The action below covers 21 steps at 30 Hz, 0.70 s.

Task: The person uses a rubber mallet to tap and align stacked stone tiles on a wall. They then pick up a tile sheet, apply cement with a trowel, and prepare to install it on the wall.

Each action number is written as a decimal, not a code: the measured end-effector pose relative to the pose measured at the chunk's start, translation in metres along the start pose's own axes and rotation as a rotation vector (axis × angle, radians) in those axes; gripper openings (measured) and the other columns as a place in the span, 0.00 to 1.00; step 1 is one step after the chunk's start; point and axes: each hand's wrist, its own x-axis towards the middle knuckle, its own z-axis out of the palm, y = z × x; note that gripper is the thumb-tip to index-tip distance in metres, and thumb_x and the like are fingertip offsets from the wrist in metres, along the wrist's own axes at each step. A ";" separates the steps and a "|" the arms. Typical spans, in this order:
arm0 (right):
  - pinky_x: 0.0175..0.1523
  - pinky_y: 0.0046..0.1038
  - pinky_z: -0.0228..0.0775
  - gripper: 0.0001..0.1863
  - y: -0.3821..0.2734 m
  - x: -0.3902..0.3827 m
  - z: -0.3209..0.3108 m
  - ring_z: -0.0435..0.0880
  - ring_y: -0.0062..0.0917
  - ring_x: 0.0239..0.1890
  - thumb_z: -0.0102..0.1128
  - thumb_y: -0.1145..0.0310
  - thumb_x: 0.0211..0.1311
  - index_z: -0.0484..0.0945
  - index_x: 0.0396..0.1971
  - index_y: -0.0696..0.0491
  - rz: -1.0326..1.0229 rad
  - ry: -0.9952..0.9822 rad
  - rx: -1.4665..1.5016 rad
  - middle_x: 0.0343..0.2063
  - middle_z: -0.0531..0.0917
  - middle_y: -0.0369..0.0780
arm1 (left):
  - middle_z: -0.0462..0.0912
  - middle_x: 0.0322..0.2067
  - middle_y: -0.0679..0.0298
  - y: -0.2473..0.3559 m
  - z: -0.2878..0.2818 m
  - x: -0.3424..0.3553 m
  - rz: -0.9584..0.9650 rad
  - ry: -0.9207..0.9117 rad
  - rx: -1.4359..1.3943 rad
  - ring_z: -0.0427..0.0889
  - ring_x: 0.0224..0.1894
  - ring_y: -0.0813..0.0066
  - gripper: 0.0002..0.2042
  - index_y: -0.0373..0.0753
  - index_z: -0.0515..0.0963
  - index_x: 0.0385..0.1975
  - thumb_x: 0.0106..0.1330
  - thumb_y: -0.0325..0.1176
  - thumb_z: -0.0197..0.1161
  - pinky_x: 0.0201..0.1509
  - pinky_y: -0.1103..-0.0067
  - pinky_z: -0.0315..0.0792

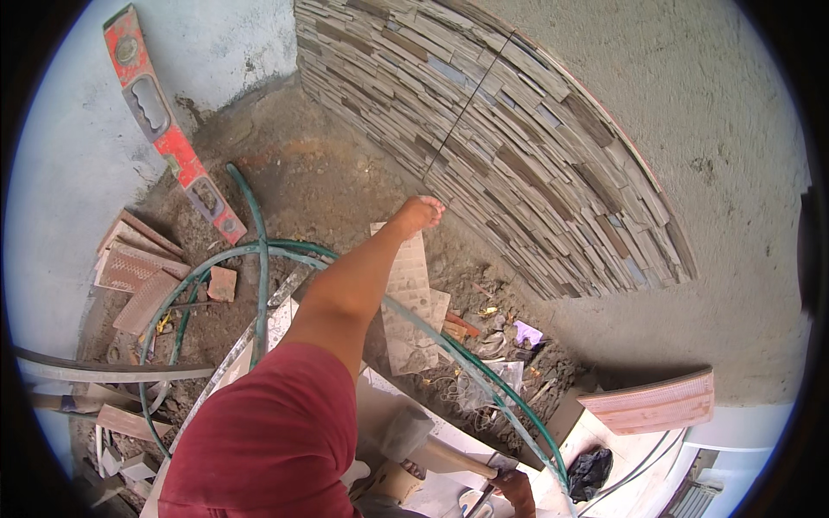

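My left arm, in a red short sleeve (pixel 259 432), stretches forward to the foot of a wall clad in strip-patterned stone-look tiles (pixel 518 155). My left hand (pixel 420 213) is closed close to the tiles' lower edge, where a thin dark line on the cladding ends; what its fingers hold, if anything, is hidden. A long tile piece (pixel 404 302) lies on the ground below that hand. At the bottom, my right hand (pixel 515 492) grips the handle end of a mallet (pixel 408 433) with a grey head and pale wooden handle.
A red spirit level (pixel 177 142) leans on the left wall. Green hose (pixel 262 259) loops across the dirt floor (pixel 319 164). Broken tiles (pixel 142 263) are stacked at left. Rubble and plastic scraps (pixel 496 375), a curved tile piece (pixel 652 401) and a black bag (pixel 591 473) lie at right.
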 end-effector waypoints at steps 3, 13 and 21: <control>0.26 0.27 0.80 0.19 -0.001 -0.003 0.001 0.86 0.25 0.21 0.75 0.63 0.50 0.80 0.21 0.65 -0.011 0.029 -0.054 0.18 0.84 0.44 | 0.82 0.39 0.63 0.004 0.000 -0.003 -0.014 -0.003 0.012 0.80 0.36 0.74 0.07 0.33 0.77 0.42 0.65 0.23 0.59 0.43 0.77 0.78; 0.24 0.39 0.83 0.15 0.043 -0.019 -0.024 0.84 0.35 0.17 0.56 0.72 0.61 0.67 0.43 0.63 -0.145 0.163 0.504 0.23 0.77 0.45 | 0.82 0.39 0.59 0.008 -0.001 0.003 -0.037 -0.005 -0.032 0.82 0.36 0.71 0.08 0.32 0.78 0.42 0.64 0.23 0.61 0.40 0.77 0.78; 0.22 0.22 0.68 0.12 -0.211 -0.053 -0.094 0.74 0.17 0.15 0.57 0.70 0.67 0.72 0.43 0.62 -0.313 0.243 0.102 0.22 0.79 0.39 | 0.82 0.39 0.59 0.013 -0.007 0.006 -0.058 -0.018 -0.026 0.81 0.36 0.72 0.06 0.31 0.77 0.40 0.65 0.23 0.61 0.43 0.76 0.80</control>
